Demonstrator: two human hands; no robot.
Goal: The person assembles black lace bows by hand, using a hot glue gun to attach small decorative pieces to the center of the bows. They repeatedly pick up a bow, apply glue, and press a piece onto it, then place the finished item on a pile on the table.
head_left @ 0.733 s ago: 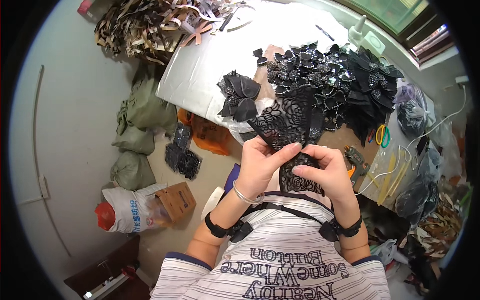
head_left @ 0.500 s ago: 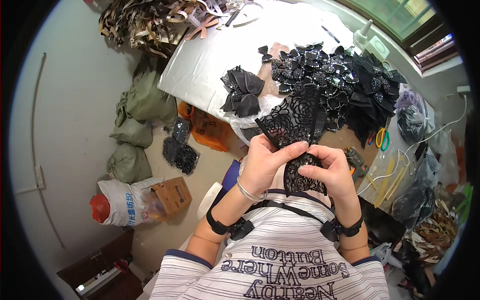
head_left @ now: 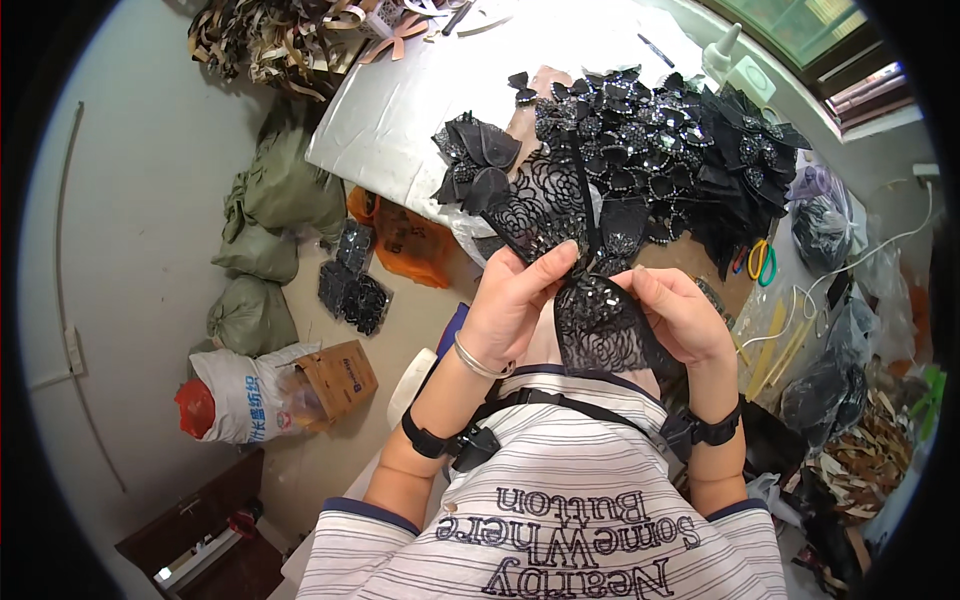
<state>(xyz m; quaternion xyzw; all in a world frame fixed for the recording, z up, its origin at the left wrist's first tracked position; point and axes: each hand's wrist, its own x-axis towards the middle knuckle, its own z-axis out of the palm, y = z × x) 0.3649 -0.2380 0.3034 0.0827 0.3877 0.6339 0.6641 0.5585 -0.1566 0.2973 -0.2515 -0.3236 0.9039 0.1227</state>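
Observation:
Between my two hands is a black lace bow (head_left: 540, 205) with a rose pattern and shiny sequins around its gathered middle. My left hand (head_left: 508, 305) pinches it near that middle, thumb on top. My right hand (head_left: 688, 312) has thumb and fingers closed on the edge of the near lace loop (head_left: 600, 335), which fans toward my shirt. A dark band runs up from the middle, and the far loop spreads over the table edge. Just left of it lies another black bow (head_left: 478, 160). Beyond sits a pile of black bows with glittering trim (head_left: 630, 140).
A white-covered table (head_left: 380, 150) carries a pen (head_left: 656, 50), a white bottle (head_left: 722, 48) and scissors (head_left: 765, 265) with coloured handles. Ribbon strips (head_left: 280, 45) heap at the far left. Green sacks (head_left: 290, 190), an orange bag (head_left: 410, 250) and a cardboard box (head_left: 342, 380) stand on the floor.
My right hand has moved slightly right, away from my left, and the near loop is spread wider. The far loop and band have turned left. The whole view has shifted a little.

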